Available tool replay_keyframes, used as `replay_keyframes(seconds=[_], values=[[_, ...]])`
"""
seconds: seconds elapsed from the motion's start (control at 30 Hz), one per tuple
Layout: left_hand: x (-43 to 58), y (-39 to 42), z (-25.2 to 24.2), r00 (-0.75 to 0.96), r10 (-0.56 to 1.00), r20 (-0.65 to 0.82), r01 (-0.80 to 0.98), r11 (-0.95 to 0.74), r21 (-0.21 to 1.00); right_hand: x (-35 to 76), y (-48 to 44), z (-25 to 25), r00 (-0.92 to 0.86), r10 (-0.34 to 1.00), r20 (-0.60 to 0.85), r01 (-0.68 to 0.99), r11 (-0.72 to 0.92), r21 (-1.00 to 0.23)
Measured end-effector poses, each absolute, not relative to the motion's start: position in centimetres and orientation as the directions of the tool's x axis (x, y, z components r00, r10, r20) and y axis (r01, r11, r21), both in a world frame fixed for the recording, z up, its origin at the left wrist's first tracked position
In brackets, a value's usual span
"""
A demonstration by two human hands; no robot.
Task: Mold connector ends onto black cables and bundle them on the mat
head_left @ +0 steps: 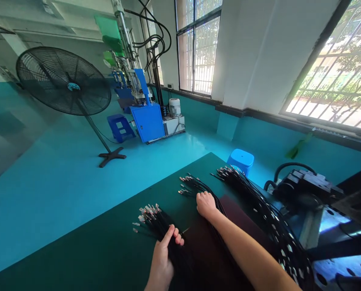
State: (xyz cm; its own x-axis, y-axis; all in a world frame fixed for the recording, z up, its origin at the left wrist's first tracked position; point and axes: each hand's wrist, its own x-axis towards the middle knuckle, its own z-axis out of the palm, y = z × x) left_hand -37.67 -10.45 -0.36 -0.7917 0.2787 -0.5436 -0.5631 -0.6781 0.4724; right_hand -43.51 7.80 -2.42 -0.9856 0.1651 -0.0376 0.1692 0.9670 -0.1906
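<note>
While the left hand [162,258] is wrapped around a bundle of black cables [156,222] near the front of the dark green worktop [77,250], fingers curled shut over the strands with the metal connector tips [145,212] fanning out past the knuckles, the right hand [206,204] sits further out on a second cable bundle [192,186]. It looks pressed down on it with the fingers folded, but I honestly can't tell if that grip is closed around the wires or just resting on top. A third, much bigger sheaf of cables [259,206] curves along the right side next to a black machine fixture [304,184]. My take on doing this bit well: keep the left grip snug but back from the tips, so the connectors stay level with each other and don't get bent or snagged. Strands already look a bit splayed at the end, with a couple of tips lying loose on the worktop, so I'd tidy those in before lifting anything. Keep the bundles apart too; they're near enough that they'd tangle easily. Also in view: a pedestal fan [67,83], a blue moulding machine [145,117] and a blue stool [241,159] on the teal floor.
</note>
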Motion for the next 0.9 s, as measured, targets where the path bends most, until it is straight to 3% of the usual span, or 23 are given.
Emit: replay_keyframes(seconds=[0.2, 0.47, 0.53, 0.63, 0.77, 0.83, 0.9], values=[[-37.8, -10.3, -1.2, -0.802, 0.281, -0.527, -0.553, -0.681, 0.479, -43.0, 8.1, -2.1, -0.966, 0.26, -0.004, 0.255, 0.945, -0.204], [-37.9, -9.1, 1.0, -0.835, 0.224, -0.502, -0.514, -0.643, 0.568, -40.5, 7.5, 2.2, -0.958, 0.262, 0.12, 0.166, 0.842, -0.513], [-37.8, -8.9, 1.7, -0.816, 0.193, -0.545, -0.53, -0.626, 0.572, -39.0, 6.0, 2.7, -0.961, 0.225, 0.161, 0.065, 0.749, -0.659], [-37.4, -8.9, 2.7, -0.807, 0.24, -0.54, -0.546, -0.654, 0.524, -36.3, 3.5, 2.8, -0.952, 0.211, 0.223, -0.098, 0.481, -0.871], [-36.7, -9.3, 3.5, -0.824, 0.315, -0.47, -0.54, -0.687, 0.486, -33.8, 2.0, 3.0, -0.87, 0.379, 0.315, -0.206, 0.3, -0.932], [-36.5, -9.4, 3.5, -0.833, 0.318, -0.453, -0.532, -0.685, 0.498, -33.3, 2.0, 3.2, -0.856, 0.439, 0.273, -0.213, 0.182, -0.96], [-36.4, -9.3, 3.5, -0.837, 0.328, -0.439, -0.531, -0.683, 0.502, -33.1, 2.0, 3.6, -0.906, 0.382, 0.181, -0.182, 0.033, -0.983]])
